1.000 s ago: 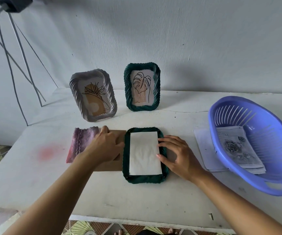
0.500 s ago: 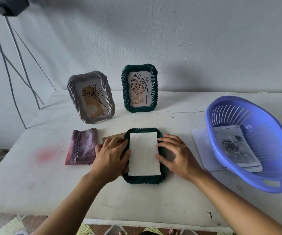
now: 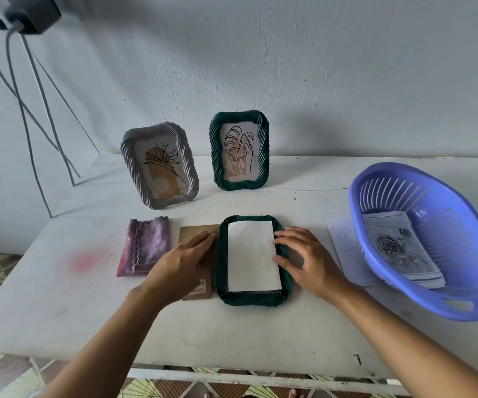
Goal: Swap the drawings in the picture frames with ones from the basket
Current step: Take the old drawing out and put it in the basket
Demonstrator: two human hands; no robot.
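Green frame [image 3: 253, 297] face-down at table [image 3: 60, 297] centre, white sheet [image 3: 251, 258] inside, long axis running away from person. Left hand [image 3: 182, 262] flat, fingers spread on brown backing board [image 3: 196, 234], touching frame's left edge: nearer hand. Right hand [image 3: 304, 258] open, fingertips seemingly pinning sheet's right edge.

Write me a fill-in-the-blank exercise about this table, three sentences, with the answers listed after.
1. The white sheet lies inside the back of a dark ____ frame lying flat on the table.
2. The left hand rests flat on a brown ____ board beside that frame.
3. The rose drawing lies in the ____ basket.

Answers: green; backing; blue
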